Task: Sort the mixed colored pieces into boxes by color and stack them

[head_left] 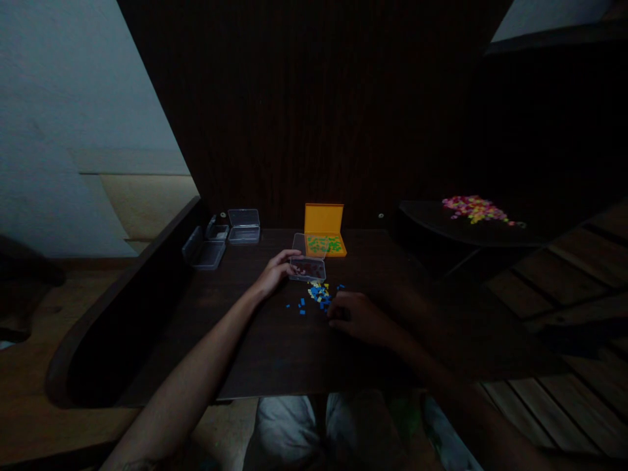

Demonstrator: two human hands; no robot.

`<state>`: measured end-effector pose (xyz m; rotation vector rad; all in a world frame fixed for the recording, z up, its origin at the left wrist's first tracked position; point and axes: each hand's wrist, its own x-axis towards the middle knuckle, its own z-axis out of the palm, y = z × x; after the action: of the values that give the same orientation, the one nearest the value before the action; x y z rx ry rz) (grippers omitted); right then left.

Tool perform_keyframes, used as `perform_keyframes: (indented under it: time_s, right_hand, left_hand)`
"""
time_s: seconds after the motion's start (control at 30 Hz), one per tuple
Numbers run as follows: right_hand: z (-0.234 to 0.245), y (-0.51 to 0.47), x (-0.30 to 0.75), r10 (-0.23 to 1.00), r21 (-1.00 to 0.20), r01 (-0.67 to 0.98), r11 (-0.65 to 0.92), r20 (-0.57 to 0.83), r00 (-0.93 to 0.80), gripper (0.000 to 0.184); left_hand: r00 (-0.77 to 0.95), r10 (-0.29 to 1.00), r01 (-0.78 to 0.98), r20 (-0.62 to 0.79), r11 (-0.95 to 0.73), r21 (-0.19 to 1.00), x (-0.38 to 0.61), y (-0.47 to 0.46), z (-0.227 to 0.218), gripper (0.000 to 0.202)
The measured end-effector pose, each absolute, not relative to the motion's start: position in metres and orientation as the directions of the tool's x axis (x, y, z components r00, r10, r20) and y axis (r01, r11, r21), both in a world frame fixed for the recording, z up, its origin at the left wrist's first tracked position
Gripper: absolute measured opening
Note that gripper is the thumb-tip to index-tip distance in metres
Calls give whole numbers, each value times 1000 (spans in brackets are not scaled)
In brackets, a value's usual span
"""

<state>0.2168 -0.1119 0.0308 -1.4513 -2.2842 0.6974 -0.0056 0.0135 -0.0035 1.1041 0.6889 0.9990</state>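
My left hand (275, 273) has its fingers and thumb about the left side of a small clear plastic box (308, 277), whose lid is raised at the back. Dark reddish pieces lie inside that box. Just in front of it is a loose pile of small blue and yellow pieces (318, 292), with a few blue ones apart to the left. At the pile's right edge, my right hand (357, 315) is closed with fingers curled and thumb drawn in. Whatever its fingertips may hold is hidden in the dim light.
Behind the clear box stands an open orange case (324, 219) with green pieces in it. More open clear boxes (244, 234) stand at the back left. A heap of pink and yellow bits (475, 209) lies on a dark shelf at right. A raised side panel (132, 294) bounds the left.
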Motion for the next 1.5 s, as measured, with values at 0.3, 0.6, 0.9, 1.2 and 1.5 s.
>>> perform_keyframes:
  time_s: [0.3,0.6,0.9,1.2,1.5]
  right_hand:
    - [32,-114,205,907,-505,778,374,25,-420,7]
    - [34,-122,196,899,-561,742,367,10,-437,8]
    - [33,-131,202,891,-598,715,362,-5,-455,5]
    - [34,-135,206,872,-522,751,405,-26,-488,8]
    - [30,-142,223,872,-499,750,434,24,-489,9]
  left_hand:
    - [414,910,-300,22,114,947,-6,14,-3,49]
    - [411,912,-297,12,121,947,-6,12,-2,50]
    - [416,909,-277,15,111,955,-6,13,-3,50]
    - [408,913,-296,13,119,948,-6,13,-4,50]
    - [406,914,-293,11,119,949,-6,12,-1,48]
